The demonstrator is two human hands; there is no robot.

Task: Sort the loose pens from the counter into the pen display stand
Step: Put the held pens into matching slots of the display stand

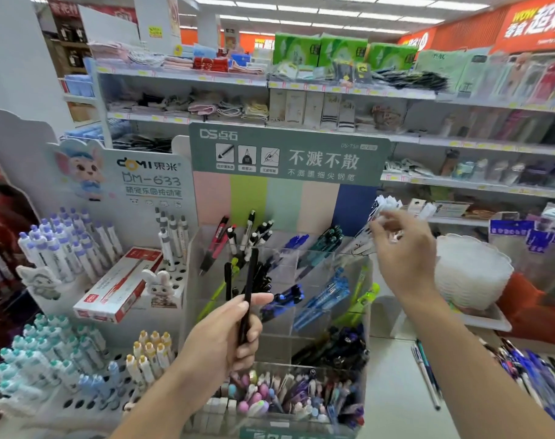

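The left hand (225, 340) has its fingers (260, 298) and thumb curled round a slim black pen (248, 296), held nearly upright in front of the clear acrylic pen display stand (320, 324). The pen's top end reaches up before the stand's middle compartments, where other black pens (263, 280) lean. The right hand (406, 255) is raised at the stand's far right corner, its fingers pinching a bunch of white pens (382, 209); motion blur hides how many. Further out, the stand's tiered compartments hold blue pens (323, 299), green pens (365, 296) and, nearest, a pastel assortment (270, 397). Its green header card (301, 153) rises behind. Left of it sits a white pegboard stand (89, 394) with capped pens and a red and white box (121, 283). On the counter (393, 394) to the right lie loose pens (533, 372), mostly blue, and two more (426, 372) nearer the stand.
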